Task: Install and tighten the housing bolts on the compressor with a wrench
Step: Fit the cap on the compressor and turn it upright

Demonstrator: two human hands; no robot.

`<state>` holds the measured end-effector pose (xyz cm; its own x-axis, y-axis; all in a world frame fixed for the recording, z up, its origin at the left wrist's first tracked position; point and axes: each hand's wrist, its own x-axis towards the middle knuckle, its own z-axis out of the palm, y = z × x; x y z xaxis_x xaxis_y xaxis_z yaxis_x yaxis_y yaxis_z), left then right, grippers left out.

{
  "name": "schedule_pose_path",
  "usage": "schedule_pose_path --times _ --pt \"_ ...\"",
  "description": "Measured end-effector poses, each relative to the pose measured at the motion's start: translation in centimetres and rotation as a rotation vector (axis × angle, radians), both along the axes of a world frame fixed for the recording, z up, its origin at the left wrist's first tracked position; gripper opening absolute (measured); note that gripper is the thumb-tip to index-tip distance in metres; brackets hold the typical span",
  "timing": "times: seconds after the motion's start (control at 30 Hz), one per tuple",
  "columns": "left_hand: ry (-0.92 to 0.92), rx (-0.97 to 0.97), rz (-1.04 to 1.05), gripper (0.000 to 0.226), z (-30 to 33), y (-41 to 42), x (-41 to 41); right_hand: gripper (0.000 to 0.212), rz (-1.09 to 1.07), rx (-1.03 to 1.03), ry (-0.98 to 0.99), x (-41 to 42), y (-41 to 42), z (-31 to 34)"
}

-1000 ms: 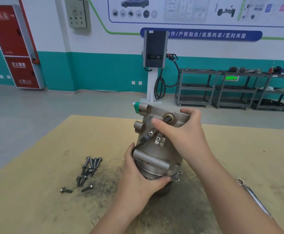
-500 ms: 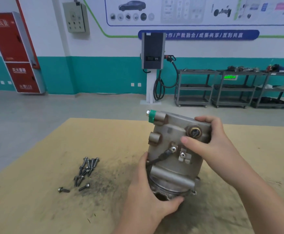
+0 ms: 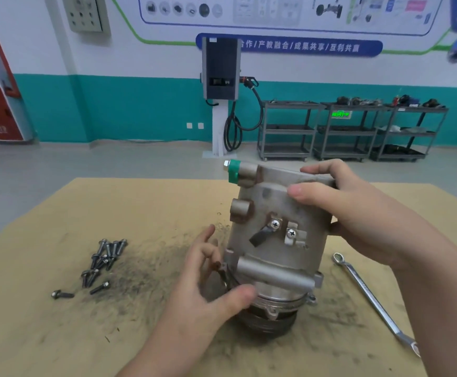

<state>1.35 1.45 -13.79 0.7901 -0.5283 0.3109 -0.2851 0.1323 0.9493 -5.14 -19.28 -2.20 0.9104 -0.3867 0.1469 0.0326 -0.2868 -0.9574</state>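
Head-camera view over a tan, soot-smudged wooden tabletop (image 3: 58, 336) in a workshop with a teal-and-white wall. Standing upright at centre, pulley end down on the tabletop: a grey cast-metal cylindrical compressor (image 3: 273, 235) with a green-capped port at its upper left. Clasping the top edge of the compressor, the right hand (image 3: 338, 210), thumb on the near face, fingers curled over the far rim. Hovering just beside the lower left of the compressor, the left hand (image 3: 211, 284), released, fingers spread and relaxed, thumb stretched toward the base; whether it touches the metal cannot be told. Lying loose to the left, well apart from the compressor: a cluster of dark steel flanged housing bolts (image 3: 100, 263), none yet in place as far as can be seen. Resting diagonally on the tabletop to the right of the compressor: a long silver combination wrench (image 3: 371, 297), untouched. Behind, against the wall: a dark charging unit on a white post (image 3: 220, 74) and grey metal shelving carts (image 3: 352, 131). Judged step: setting and steadying the compressor upright before any bolt goes in, so very early in the task. Likely needed next: reaching left for one bolt, finding its hole in the housing flange, and starting the thread by finger, with the wrench only afterward.
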Motion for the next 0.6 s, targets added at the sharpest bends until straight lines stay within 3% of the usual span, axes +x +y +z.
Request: schedule_pose_path --times 0.1,0.17,0.27,0.4,0.47,0.53,0.6 --pt "0.263 -0.225 0.139 0.042 0.2 -0.8 0.4 0.066 0.121 0.038 0.035 0.2 -0.7 0.1" --pt "0.524 -0.406 0.233 0.048 -0.1 -1.5 1.1 0.067 0.206 0.084 0.026 0.3 -1.5 0.0" --pt "0.672 -0.385 0.244 0.045 -0.5 -1.7 1.7 0.057 0.302 0.175 -0.031 0.6 -2.6 -0.2" --pt "0.418 -0.18 0.238 0.059 -1.2 -2.1 1.1 0.099 0.4 0.291 -0.095 1.0 -3.5 -0.9" --pt "0.351 -0.133 0.197 0.06 -1.2 -1.8 1.0 0.107 0.39 0.29 -0.118 1.1 -3.6 -1.2" --pt "0.333 -0.122 0.123 0.067 -1.3 -1.4 1.3 0.101 0.337 0.283 -0.1 1.0 -3.5 -1.0" --pt "0.32 -0.08 0.04 0.064 -1.1 -1.1 1.3 0.078 0.259 0.261 -0.042 0.5 -3.2 -0.3"
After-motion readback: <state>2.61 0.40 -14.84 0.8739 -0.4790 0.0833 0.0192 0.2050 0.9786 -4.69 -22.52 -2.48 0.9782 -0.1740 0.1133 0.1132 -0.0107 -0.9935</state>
